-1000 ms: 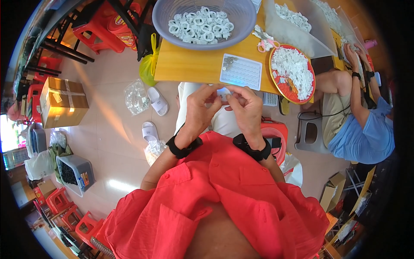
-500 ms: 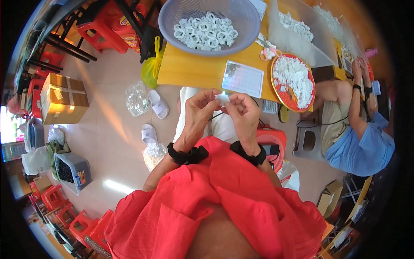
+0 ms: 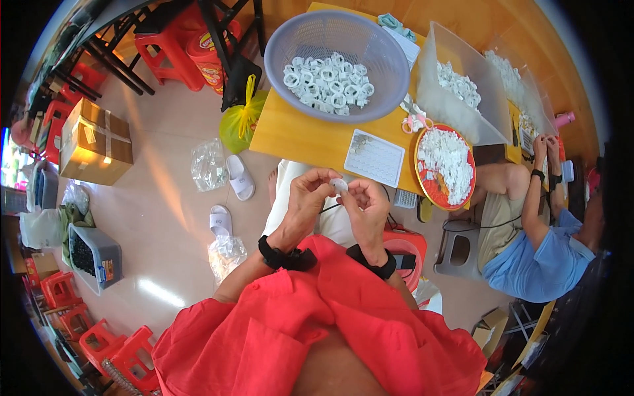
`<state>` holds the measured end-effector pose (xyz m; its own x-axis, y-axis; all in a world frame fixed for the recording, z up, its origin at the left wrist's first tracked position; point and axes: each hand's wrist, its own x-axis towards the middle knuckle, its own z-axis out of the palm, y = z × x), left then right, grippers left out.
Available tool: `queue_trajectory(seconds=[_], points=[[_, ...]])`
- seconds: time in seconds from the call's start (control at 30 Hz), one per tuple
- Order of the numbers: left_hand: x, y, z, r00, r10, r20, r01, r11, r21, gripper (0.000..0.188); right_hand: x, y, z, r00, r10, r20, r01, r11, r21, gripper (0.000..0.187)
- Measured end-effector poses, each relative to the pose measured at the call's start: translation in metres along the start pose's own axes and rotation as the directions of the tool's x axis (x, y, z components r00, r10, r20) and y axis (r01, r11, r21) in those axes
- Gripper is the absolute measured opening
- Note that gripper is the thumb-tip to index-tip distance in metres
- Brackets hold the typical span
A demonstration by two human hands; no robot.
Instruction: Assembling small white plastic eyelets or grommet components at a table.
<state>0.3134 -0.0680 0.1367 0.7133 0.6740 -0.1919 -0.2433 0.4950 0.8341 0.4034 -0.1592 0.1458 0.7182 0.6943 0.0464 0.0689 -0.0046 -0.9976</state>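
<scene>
Between my fingertips, over my lap just off the table's near edge, is a small white plastic piece (image 3: 339, 185). My left hand (image 3: 306, 198) pinches it from the left with thumb and index finger. From the right, my right hand (image 3: 366, 204) is also closed on it, its fingers curled. Just beyond my hands a white compartment tray (image 3: 374, 158) lies on the yellow table (image 3: 297, 135). Right of it stands a red round tray (image 3: 429, 178) heaped with small white pieces (image 3: 446, 162). A grey-purple basket (image 3: 389, 109) behind holds many white ring-shaped parts (image 3: 330, 82).
Pink-handled scissors (image 3: 417, 123) lie by the red tray. A translucent bin (image 3: 492, 125) of white parts stands at the back right. A person in a blue shirt (image 3: 538, 264) works at the right. A yellow-green bag (image 3: 241, 125), slippers (image 3: 240, 178) and a cardboard box (image 3: 96, 142) are on the floor.
The view has shifted, so the table and basket appear lower. My hands still hold the white piece; it is tilted differently and more of its face shows.
</scene>
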Motion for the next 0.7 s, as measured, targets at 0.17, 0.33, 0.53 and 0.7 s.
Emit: queue_trajectory(seconds=[0.17, 0.33, 0.53, 0.7], points=[[0.005, -0.001, 0.001, 1.000, 0.027, 0.006, -0.028, 0.994, 0.105, 0.021, 0.014, -0.002, -0.012, 0.999, 0.046, -0.003, -0.046, 0.994, 0.094, 0.013], [0.032, -0.003, -0.031, 0.964, 0.247, -0.095, -0.184, 0.885, 0.428, 0.023, 0.070, -0.032, -0.079, 1.000, 0.029, -0.009, -0.029, 0.999, -0.017, 0.010], [0.078, 0.013, -0.068, 0.828, 0.552, -0.100, -0.384, 0.688, 0.616, 0.019, 0.138, -0.108, -0.114, 0.883, -0.290, -0.369, 0.287, 0.956, -0.065, 0.017], [0.106, 0.018, -0.069, 0.816, 0.578, -0.022, -0.324, 0.487, 0.811, 0.012, 0.152, -0.086, -0.067, 0.969, -0.248, -0.015, 0.231, 0.919, -0.320, 0.013]])
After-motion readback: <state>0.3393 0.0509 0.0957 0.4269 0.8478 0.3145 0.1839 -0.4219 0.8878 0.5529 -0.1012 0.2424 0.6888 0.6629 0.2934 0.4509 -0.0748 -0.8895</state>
